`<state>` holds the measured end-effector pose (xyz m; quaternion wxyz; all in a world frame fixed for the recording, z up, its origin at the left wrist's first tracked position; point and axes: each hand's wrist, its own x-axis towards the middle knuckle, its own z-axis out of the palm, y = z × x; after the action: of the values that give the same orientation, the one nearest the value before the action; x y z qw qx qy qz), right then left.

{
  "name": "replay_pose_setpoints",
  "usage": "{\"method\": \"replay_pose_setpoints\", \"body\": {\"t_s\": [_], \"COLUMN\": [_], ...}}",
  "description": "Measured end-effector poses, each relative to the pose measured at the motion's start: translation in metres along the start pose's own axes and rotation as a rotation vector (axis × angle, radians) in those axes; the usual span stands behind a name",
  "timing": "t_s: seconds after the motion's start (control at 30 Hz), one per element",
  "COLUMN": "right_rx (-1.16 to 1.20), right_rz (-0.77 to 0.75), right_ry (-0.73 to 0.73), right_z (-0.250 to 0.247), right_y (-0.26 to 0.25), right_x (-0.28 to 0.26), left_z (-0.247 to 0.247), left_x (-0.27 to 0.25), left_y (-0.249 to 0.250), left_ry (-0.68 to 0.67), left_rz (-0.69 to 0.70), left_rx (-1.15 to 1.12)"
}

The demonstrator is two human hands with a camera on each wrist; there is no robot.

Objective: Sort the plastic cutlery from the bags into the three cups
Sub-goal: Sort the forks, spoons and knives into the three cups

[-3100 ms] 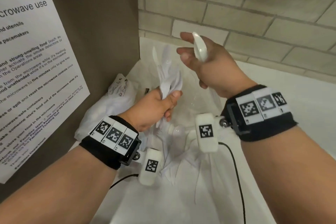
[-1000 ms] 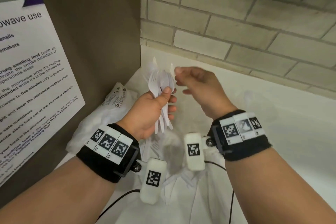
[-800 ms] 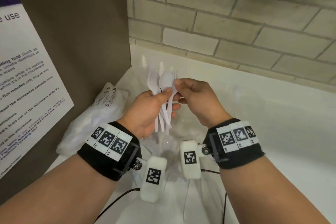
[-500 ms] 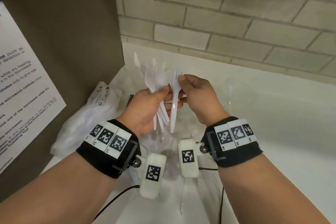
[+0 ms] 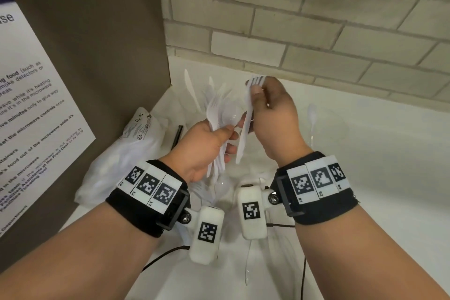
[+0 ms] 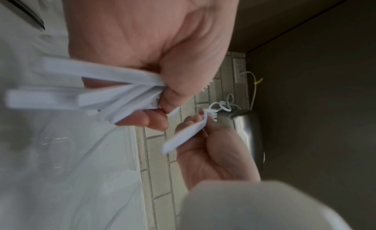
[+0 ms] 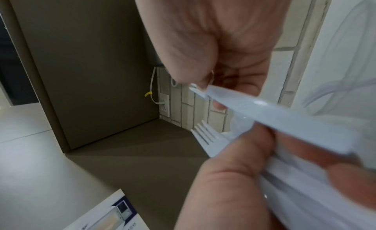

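tabletop [image 5: 365,178]: white; open room from 1 to 5 o'clock of the hands.
side panel [image 5: 97,44]: brown, closes off the 9 o'clock edge; a printed notice [image 5: 36,117] hangs on it.
brick wall [image 5: 316,31]: closes the 12 o'clock edge.
bag [image 5: 117,161]: white plastic, slumped against the panel foot at 9 o'clock of the left hand.
left hand [image 5: 204,151]: fist wrapped round a bundle of cutlery [image 5: 216,119]; long axes run roughly 6 to 12, heads fanned up toward 12, handles out below the fist.
right hand [image 5: 275,117]: thumb and fingertips pinch one fork [image 5: 246,126] near its head; tines at 12, handle hangs to 6, tilted slightly toward 7, just beside the bundle.
clear cup [image 5: 341,126]: on the tabletop at 3 o'clock of the right hand, one spoon [image 5: 312,114] in it, bowl up.
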<state>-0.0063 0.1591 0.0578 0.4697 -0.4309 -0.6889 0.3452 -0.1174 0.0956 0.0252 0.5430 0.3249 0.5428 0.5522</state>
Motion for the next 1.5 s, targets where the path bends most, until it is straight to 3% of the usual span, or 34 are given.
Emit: {"method": "replay_pose_setpoints", "body": {"t_s": [0.1, 0.27, 0.43, 0.73, 0.9, 1.0, 1.23, 1.33, 1.5], "right_rx": [0.074, 0.197, 0.352, 0.259, 0.367, 0.444, 0.229, 0.221, 0.262], "right_rz": [0.064, 0.113, 0.280, 0.231, 0.135, 0.138, 0.298, 0.310, 0.294], "right_ry": [-0.101, -0.103, -0.320, -0.047, 0.133, 0.107, -0.158, -0.107, -0.040], "right_z": [0.005, 0.002, -0.004, 0.001, -0.003, -0.007, -0.003, -0.001, -0.004], "right_y": [-0.007, -0.012, -0.015, -0.016, -0.020, -0.024, -0.010, -0.012, -0.013], "right_x": [-0.002, -0.006, -0.014, -0.010, -0.002, -0.001, -0.007, -0.008, -0.003], "left_z": [0.000, -0.002, -0.002, -0.005, -0.006, -0.007, -0.003, 0.000, -0.005], "left_x": [0.001, 0.003, 0.001, 0.006, 0.008, 0.009, 0.007, 0.003, 0.006], "left_y": [-0.002, -0.004, -0.003, -0.007, -0.011, -0.015, -0.009, -0.007, -0.005], "left_ry": [-0.023, -0.025, -0.077, -0.104, -0.083, -0.095, -0.137, -0.208, -0.222], "left_rz": [0.048, 0.051, 0.082, 0.144, 0.098, 0.071, 0.121, 0.093, -0.033], "left_rx": [0.059, 0.066, 0.108, 0.113, 0.168, 0.212, 0.256, 0.201, -0.173]}}
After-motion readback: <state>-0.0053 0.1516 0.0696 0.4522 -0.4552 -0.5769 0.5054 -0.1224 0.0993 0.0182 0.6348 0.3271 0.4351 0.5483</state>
